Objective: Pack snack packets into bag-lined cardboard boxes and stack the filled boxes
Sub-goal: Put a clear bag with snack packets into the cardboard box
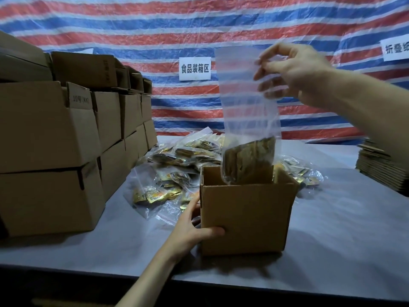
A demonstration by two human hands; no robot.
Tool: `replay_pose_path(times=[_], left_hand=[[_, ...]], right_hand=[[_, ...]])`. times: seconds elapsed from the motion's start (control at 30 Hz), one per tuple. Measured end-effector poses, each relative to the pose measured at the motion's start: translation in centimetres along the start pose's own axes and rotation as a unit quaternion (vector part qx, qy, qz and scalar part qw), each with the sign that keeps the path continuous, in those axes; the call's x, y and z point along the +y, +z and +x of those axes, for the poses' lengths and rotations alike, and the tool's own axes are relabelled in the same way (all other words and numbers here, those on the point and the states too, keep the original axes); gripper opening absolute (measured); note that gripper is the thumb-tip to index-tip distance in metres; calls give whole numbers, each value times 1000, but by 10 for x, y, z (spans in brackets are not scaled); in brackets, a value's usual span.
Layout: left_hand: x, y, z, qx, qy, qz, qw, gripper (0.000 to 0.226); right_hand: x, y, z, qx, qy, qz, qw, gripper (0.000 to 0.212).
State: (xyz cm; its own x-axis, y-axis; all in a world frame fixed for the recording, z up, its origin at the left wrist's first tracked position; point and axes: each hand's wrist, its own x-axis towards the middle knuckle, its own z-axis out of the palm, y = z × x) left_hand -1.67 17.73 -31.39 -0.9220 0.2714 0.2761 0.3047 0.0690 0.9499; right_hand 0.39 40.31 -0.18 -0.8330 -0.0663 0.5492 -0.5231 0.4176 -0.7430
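An open cardboard box (245,216) stands on the grey table (332,240) in front of me. My left hand (194,227) grips its lower left corner, thumb across the front face. My right hand (292,72) pinches the top of a tall clear plastic bag (243,103), held upright above the box. Gold snack packets (247,160) fill the bag's bottom, which dips just inside the box's opening. Behind the box lies a heap of more bagged gold snack packets (174,171).
Stacked cardboard boxes (48,138) form a wall along the left side of the table. A pile of flattened cardboard (382,167) sits at the right edge. A striped red, white and blue tarp (177,25) with white paper signs (194,68) hangs behind.
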Motion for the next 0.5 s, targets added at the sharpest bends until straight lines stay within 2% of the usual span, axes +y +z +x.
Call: replay_pose_path(times=[0.17,0.3,0.37,0.43,0.5], left_hand=[[-1,2,0,7,4,-14,1000,108],[-2,3,-1,11,14,-23,1000,108],[-2,2,0,12,16,-20,1000,107],[-3,2,0,12,16,-14,1000,105],[-2,1,0,12,14,-13,1000,106]], right_hand=[[10,8,-14,-73,34,-22,997,11],[24,17,-29,-163,29,-96,982,9],[33,22,-37,-239,43,-142,960,9],[41,23,-44,-341,66,-194,918,10],[44,19,-48,-400,70,-212,889,14]])
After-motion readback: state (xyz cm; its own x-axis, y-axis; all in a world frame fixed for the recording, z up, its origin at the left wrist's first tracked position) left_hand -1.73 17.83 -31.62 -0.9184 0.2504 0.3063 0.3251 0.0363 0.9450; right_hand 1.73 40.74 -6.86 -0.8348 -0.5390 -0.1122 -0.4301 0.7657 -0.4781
